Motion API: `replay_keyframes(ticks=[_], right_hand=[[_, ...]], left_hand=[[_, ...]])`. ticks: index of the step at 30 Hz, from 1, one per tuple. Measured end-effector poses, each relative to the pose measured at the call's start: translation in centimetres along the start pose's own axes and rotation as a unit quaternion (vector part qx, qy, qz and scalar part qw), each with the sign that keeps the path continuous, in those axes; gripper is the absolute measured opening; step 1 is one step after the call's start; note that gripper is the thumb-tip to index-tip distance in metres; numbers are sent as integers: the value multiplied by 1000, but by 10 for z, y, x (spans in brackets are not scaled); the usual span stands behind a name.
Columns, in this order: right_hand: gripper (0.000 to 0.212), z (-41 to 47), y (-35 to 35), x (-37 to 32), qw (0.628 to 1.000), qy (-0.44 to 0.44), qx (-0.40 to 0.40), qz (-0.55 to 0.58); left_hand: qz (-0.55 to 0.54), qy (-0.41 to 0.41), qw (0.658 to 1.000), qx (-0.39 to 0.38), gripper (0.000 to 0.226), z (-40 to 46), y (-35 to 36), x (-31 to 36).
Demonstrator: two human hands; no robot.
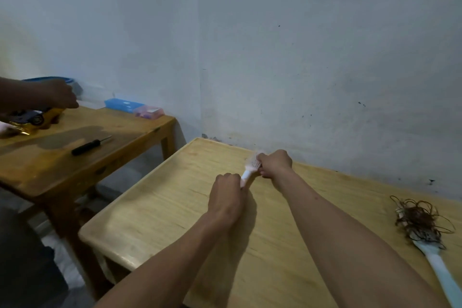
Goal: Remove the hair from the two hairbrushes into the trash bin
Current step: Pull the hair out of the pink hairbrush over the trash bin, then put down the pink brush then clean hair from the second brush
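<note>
Hairbrush (250, 169) – pink, light and stiff – is held over the table (175, 207): left hand (226, 197) wraps its handle, right hand (275, 164) pinches at the bristles. Hair likely soft and tangled; second hairbrush (425, 235), full of hair, lies near the table's right edge.

No readable text, labels or numbers anywhere.

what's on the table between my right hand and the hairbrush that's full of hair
Nothing. In the head view only bare wooden table lies between the right hand and the hair-covered blue hairbrush.
</note>
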State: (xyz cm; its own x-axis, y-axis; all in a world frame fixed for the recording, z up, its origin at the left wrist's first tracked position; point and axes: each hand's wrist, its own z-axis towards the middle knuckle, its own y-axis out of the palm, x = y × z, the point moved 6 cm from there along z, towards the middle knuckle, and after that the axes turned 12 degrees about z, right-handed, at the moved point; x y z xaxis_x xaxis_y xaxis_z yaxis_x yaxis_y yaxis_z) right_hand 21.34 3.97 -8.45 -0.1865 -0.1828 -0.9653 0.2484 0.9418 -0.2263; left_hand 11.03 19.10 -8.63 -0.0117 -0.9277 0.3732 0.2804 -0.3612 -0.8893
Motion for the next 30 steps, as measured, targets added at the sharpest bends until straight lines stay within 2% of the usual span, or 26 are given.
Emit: replay_keyframes(ticks=[6, 12, 14, 17, 19, 22, 27, 29, 30], right_hand=[[28, 13, 2, 3, 998, -5, -2, -60], [29, 13, -2, 6, 999, 13, -12, -34], [34, 8, -12, 3, 999, 24, -24, -12], [37, 2, -46, -12, 997, 13, -52, -48], [36, -4, -80, -28, 995, -7, -60, -75], [37, -20, -137, -49, 986, -39, -56, -151], [38, -42, -234, -58, 951, -61, -5, -302], [34, -51, -269, -47, 933, -41, 28, -356], [39, -56, -284, -39, 927, -24, 43, -373]], left_hand=[[12, 6, 1000, 20, 27, 3, 6, 3], [24, 10, 1000, 13, 25, -1, 2, 9], [46, 17, 999, 7, 32, -6, -2, 12], [87, 28, 995, 40, 46, -13, -13, 26], [57, 45, 997, 41, 49, -18, -15, 50], [-21, 89, 996, -17, 49, -38, -3, 106], [-14, 169, 981, -97, 60, -93, 25, 209], [-11, 200, 971, -127, 61, -116, 34, 242], [-7, 208, 967, -144, 60, -125, 40, 255]])
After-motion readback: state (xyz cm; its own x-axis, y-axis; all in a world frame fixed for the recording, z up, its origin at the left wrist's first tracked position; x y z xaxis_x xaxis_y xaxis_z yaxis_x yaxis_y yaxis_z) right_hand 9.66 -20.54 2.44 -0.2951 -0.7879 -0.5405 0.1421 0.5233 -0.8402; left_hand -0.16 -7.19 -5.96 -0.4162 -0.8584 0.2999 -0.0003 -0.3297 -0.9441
